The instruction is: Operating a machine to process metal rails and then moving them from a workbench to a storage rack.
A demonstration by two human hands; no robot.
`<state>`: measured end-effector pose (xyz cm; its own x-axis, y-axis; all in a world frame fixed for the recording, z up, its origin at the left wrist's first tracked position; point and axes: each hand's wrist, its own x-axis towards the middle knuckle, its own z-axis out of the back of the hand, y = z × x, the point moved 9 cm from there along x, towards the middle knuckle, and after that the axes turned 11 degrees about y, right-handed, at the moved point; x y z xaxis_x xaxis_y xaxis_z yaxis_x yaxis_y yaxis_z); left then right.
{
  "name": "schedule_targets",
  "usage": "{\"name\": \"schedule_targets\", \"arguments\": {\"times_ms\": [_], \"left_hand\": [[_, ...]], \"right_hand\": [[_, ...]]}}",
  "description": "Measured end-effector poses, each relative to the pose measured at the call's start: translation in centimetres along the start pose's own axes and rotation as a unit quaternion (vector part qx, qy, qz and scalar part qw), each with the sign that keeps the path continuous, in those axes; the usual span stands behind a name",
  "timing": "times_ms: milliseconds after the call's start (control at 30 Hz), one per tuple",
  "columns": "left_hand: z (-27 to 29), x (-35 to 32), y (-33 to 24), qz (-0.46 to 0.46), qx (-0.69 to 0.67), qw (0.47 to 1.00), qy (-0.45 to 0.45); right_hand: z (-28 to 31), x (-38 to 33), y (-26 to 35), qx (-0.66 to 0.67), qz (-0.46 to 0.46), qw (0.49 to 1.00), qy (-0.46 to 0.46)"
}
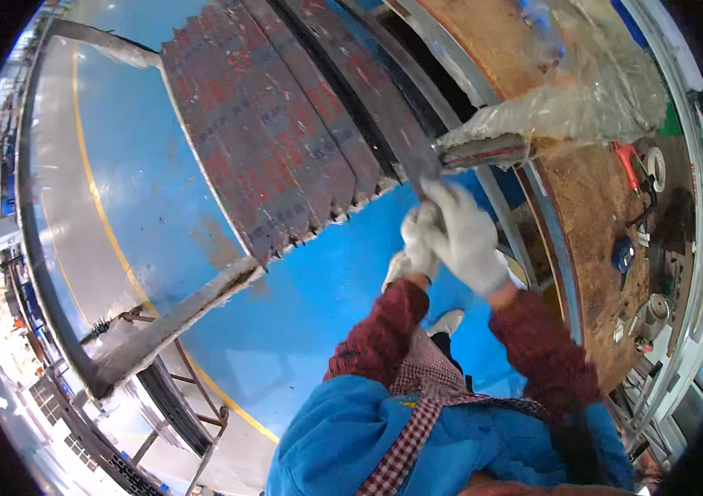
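Both my hands wear white knitted gloves and meet at the near end of a long dark strip [405, 132], which looks like a film-covered profile. My right hand [466, 240] is closed round the end of this strip, slightly blurred. Close against it on the left, my left hand [422, 240] is also closed; its fingers seem to grip the same end, partly hidden by the right hand. To the left lie several long brown-grey strips [269, 124] side by side, with red printing and ragged film at their near ends.
The strips rest on a rack with film-wrapped arms [182, 318]. Crumpled clear film [591, 99] covers another arm at the right. On the brown workbench [575, 207] are a red-handled tool [627, 165], a tape roll [656, 168] and a dark blue tape measure [623, 254]. The floor [310, 289] is blue.
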<state>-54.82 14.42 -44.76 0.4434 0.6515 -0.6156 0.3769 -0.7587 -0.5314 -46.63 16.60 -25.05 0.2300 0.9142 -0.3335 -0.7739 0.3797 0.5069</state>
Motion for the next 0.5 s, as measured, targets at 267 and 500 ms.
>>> {"name": "schedule_targets", "arguments": {"times_ms": [267, 500], "left_hand": [[2.3, -13.6, 6.3, 0.155, 0.168, 0.968, 0.108], [2.7, -14.4, 1.5, 0.028, 0.387, 0.853, 0.349]], "right_hand": [[-6.4, 4.2, -4.8, -0.106, -0.245, 0.949, 0.170], [-4.6, -12.3, -6.3, -0.140, -0.247, 0.947, 0.153]]}}
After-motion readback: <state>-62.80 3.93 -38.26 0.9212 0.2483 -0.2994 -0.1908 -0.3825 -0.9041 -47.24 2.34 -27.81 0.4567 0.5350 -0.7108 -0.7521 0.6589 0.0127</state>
